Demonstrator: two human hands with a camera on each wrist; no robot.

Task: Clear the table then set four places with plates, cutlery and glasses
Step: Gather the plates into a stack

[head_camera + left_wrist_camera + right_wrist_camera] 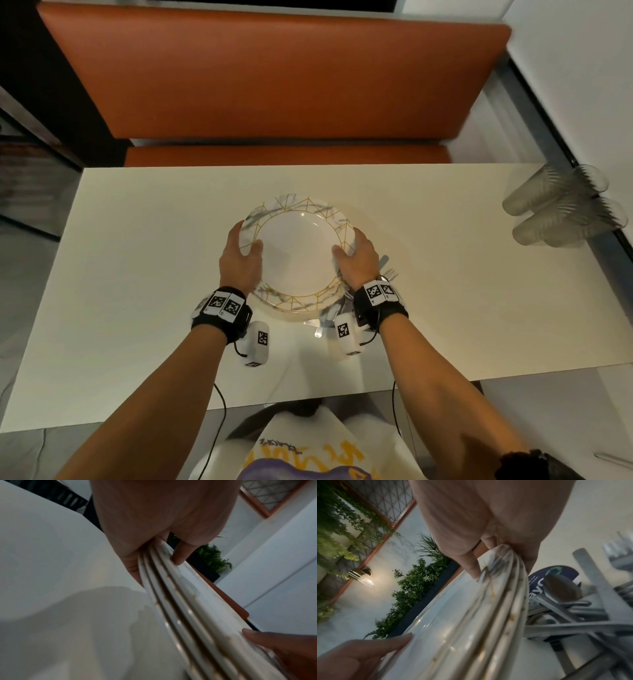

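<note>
A stack of several white plates (298,253) with marble-and-gold rims is at the middle of the white table (137,274). My left hand (244,240) grips its left rim and my right hand (349,245) grips its right rim, thumbs on top. In the left wrist view, fingers (177,558) curl round the stacked rims (180,601), with the thumb (274,642) on the top plate. The right wrist view shows the same grip on the plate rims (488,608). A pile of metal cutlery (573,615) lies just beside and partly below the stack, under my right wrist (388,272).
Two stacks of clear plastic cups (561,205) lie on their sides at the table's right edge. An orange bench (274,85) stands behind the far edge. A blue printed label (556,572) shows beneath the cutlery. A white wall runs along the right.
</note>
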